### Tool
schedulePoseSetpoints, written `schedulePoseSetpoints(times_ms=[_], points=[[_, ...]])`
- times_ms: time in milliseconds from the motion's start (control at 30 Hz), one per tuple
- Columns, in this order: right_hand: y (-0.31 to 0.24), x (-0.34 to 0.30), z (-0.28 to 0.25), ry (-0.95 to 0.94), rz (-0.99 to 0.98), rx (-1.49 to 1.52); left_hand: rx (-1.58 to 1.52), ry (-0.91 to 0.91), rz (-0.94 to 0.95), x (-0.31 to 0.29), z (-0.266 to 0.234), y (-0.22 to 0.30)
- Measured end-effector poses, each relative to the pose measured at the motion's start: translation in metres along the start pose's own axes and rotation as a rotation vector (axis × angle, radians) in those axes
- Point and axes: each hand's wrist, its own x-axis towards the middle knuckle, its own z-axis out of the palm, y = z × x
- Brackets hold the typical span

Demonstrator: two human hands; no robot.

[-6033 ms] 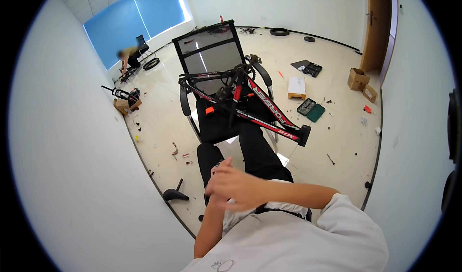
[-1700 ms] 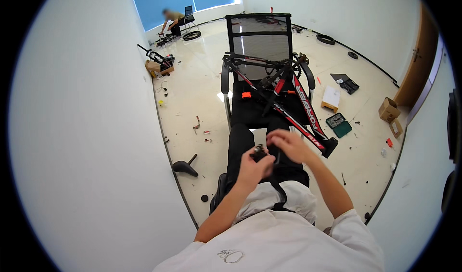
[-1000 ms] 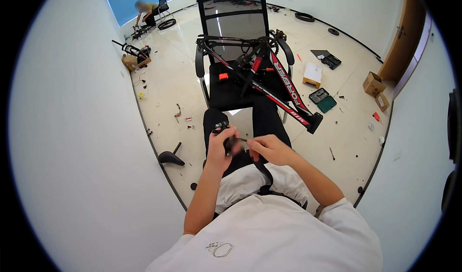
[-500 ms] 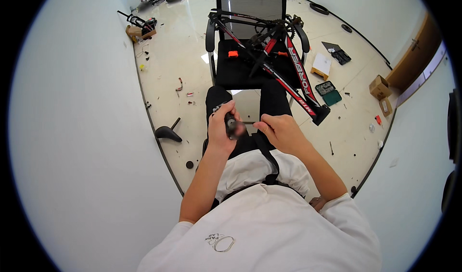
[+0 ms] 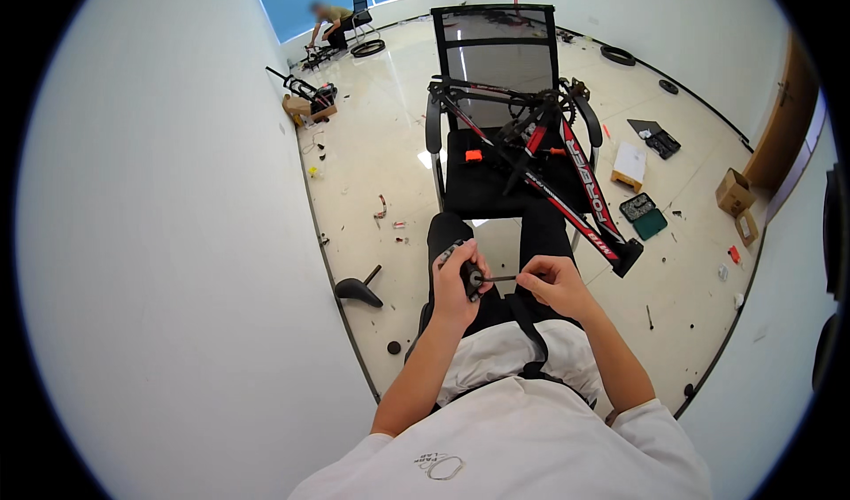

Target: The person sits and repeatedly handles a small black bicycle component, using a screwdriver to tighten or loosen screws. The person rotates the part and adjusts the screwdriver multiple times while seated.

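So the left hand (image 5: pixel 455 289) is curled snugly around a chunky black part (image 5: pixel 473 279), holding it just over the dark-trousered legs (image 5: pixel 448 228). The right hand (image 5: pixel 561 288) has thumb and index finger pinched together on the outer end of a thin dark rod (image 5: pixel 501 279), and the other end meets the part's face; can't tell how deep it goes. Right ahead there's a black chair (image 5: pixel 478 195) with a red-and-black bike frame (image 5: pixel 588 184) lying across it, plus a saddle (image 5: pixel 358 292) on the floor (image 5: pixel 390 155) to the left.
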Motion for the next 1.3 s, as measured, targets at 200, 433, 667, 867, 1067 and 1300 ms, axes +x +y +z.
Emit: schedulePoseSetpoints(times_ms=[200, 433, 667, 867, 1067, 1300], points=[[0.007, -0.004, 0.001, 0.005, 0.072, 0.044, -0.036, -0.016, -0.013, 0.002, -0.003, 0.010], [-0.023, 0.022, 0.012, 0.244, 0.359, 1.270, 0.423, -0.135, 0.422, -0.006, -0.002, -0.028], [-0.033, 0.038, 0.009, 0.280, 0.431, 1.245, 0.620, -0.222, 0.624, -0.020, 0.007, -0.040], [-0.042, 0.040, 0.010, 0.068, 0.372, 1.269, 0.582, -0.313, 0.743, -0.015, 0.007, -0.035], [-0.044, 0.050, 0.010, 0.195, 0.354, 1.072, 0.642, -0.290, 0.655, -0.009, 0.014, -0.025], [-0.056, 0.049, 0.036, 0.062, -0.282, -0.069, 0.430, -0.132, -0.045, 0.014, -0.003, -0.039]])
